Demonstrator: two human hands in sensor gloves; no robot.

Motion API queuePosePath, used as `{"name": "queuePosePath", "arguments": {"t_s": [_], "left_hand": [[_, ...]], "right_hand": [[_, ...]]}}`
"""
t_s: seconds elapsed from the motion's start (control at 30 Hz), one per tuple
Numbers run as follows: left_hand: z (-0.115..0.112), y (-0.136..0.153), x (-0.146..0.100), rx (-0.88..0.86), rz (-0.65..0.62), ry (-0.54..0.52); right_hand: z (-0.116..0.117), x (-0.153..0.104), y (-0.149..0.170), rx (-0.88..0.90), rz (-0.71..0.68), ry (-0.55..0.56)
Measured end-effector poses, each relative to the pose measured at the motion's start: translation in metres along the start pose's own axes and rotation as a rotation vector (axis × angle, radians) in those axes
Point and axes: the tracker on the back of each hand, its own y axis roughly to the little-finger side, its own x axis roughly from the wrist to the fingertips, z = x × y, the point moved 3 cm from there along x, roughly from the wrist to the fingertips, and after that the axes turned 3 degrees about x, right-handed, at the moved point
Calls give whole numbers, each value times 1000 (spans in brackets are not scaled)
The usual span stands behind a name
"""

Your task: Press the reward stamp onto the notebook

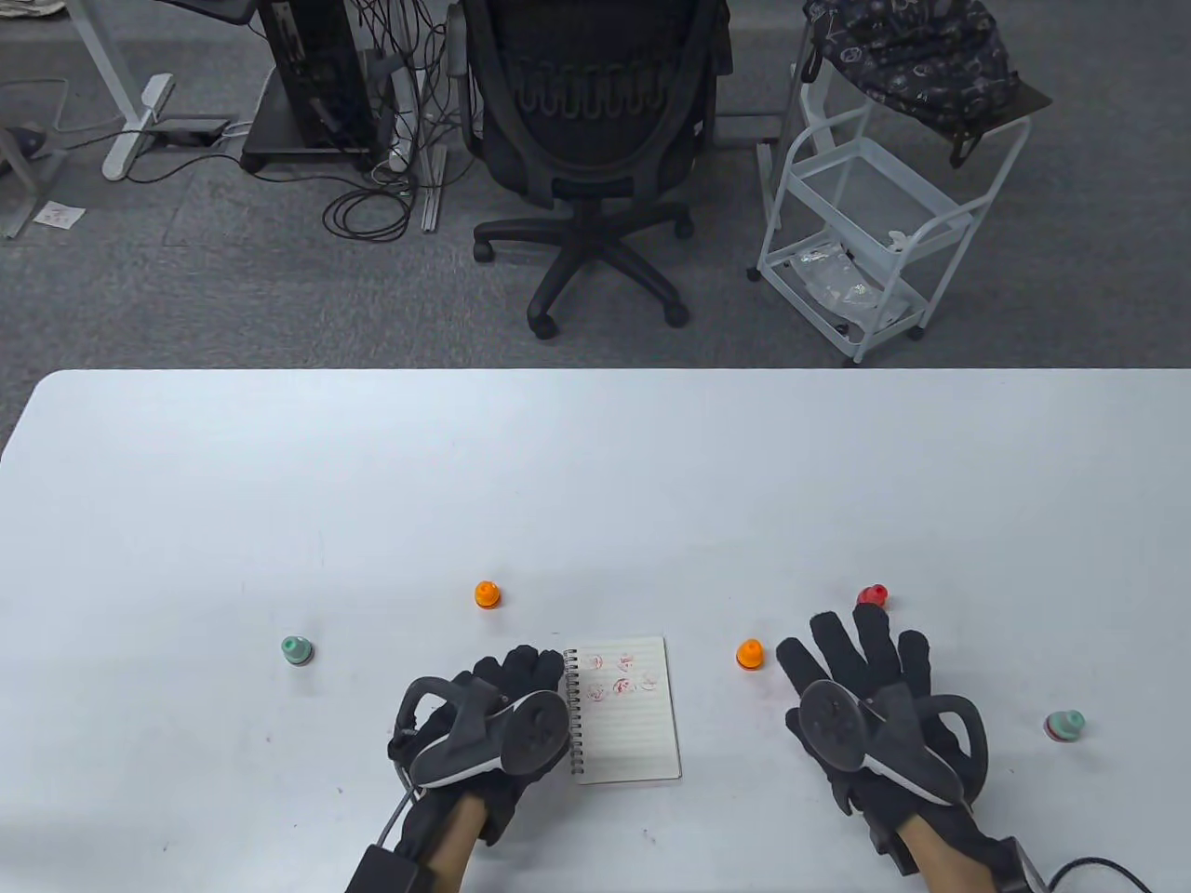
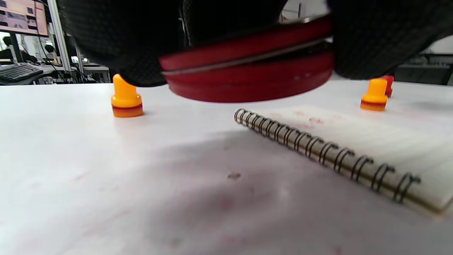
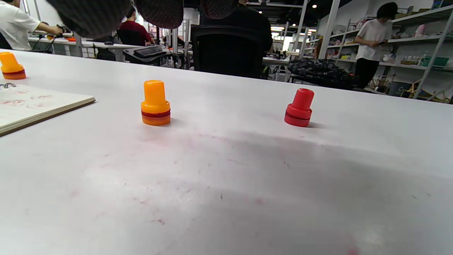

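Red stamp (image 2: 247, 79) is pinched in my left hand (image 1: 493, 721), raised just off the tabletop (image 1: 372, 484) beside the spiral edge of the notebook (image 1: 628, 735) at lower centre. My right hand (image 1: 865, 693) lies spread flat, holding nothing. I judge the carry step in hand; next, shift right over blank page below existing prints, then press down squarely.

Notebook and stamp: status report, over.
Left hand grips a red stamp, held off the table beside the spiral edge of the notebook. Right hand open, holding nothing. Page already carries red prints; nothing on it in the way.
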Motion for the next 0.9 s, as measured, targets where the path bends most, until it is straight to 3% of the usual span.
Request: {"name": "queuePosePath", "arguments": {"t_s": [0.27, 0.67, 0.9], "left_hand": [[-18, -19, 11, 126, -93, 95], [-38, -12, 12, 69, -103, 182], [-40, -13, 13, 87, -103, 175]], "right_hand": [[1, -1, -3, 5, -10, -10], [1, -2, -3, 2, -15, -30], [1, -2, -2, 5, -10, -32]]}}
